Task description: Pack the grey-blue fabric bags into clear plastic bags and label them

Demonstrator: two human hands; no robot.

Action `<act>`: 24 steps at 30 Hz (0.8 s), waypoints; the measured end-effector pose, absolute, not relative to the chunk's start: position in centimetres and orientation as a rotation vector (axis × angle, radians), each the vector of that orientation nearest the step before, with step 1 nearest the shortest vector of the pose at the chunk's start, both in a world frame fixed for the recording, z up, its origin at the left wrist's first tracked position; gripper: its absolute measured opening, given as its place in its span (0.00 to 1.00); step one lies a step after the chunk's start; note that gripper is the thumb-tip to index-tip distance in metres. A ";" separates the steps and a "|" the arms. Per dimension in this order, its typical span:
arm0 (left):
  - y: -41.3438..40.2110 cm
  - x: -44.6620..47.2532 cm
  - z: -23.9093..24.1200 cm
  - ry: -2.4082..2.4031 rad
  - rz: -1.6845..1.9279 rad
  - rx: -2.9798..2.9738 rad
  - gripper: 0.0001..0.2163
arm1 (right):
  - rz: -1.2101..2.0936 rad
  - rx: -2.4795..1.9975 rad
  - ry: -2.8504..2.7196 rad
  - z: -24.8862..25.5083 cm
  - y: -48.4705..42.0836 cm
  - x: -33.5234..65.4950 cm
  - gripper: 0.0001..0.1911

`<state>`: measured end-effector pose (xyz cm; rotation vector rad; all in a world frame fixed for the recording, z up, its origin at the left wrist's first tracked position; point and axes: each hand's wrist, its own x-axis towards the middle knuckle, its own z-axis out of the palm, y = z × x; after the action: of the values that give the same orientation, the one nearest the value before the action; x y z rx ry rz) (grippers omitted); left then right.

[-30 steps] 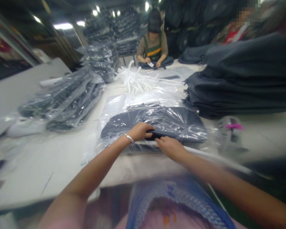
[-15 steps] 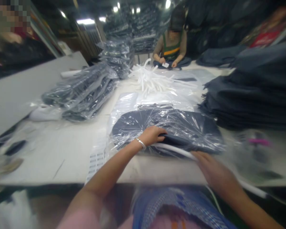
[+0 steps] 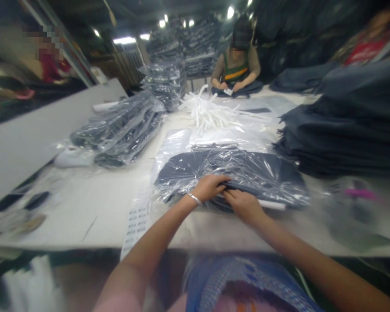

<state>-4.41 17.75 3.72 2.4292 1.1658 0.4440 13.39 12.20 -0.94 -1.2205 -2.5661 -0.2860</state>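
A dark blue folded garment in a clear plastic bag [image 3: 247,171] lies on the white table [image 3: 110,199] in front of me. My left hand [image 3: 209,187], with a bangle on the wrist, is closed on the near edge of the bag. My right hand [image 3: 243,204] is right beside it, fingers pinched on the same edge. A white strip [image 3: 271,204] pokes out from under the bag to the right of my right hand.
Bagged garments [image 3: 123,125] are piled at the left, with a taller stack [image 3: 165,82] behind. A high pile of unbagged dark garments [image 3: 347,125] fills the right. White strips [image 3: 211,110] lie heaped mid-table. A seated person [image 3: 238,65] works at the far end. A sticker sheet [image 3: 134,223] lies near the front edge.
My right hand was out to the right along the white strip half a second ago and has come back left to the bag's near edge beside my left hand. The left hand stayed put.
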 end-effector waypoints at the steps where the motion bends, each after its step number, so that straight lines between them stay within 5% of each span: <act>1: 17.5 -4.5 3.6 1.143 0.478 2.422 0.19 | -0.286 -1.225 -2.575 -0.9 12.1 13.5 0.16; 8: 15.7 -5.5 3.6 0.651 0.465 2.549 0.39 | -0.222 -1.161 -2.536 -0.7 11.4 13.8 0.11; 16: 15.5 -5.2 0.6 0.779 0.721 2.787 0.17 | -0.211 -1.116 -2.468 0.2 9.1 15.8 0.14; 24: 13.9 -3.9 2.1 0.816 0.868 2.869 0.12 | -0.302 -1.607 -2.228 1.1 5.2 22.9 0.13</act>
<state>-3.92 13.86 2.12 2.8694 0.8162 0.8681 22.91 5.17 1.14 -1.6070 -2.2275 -0.3017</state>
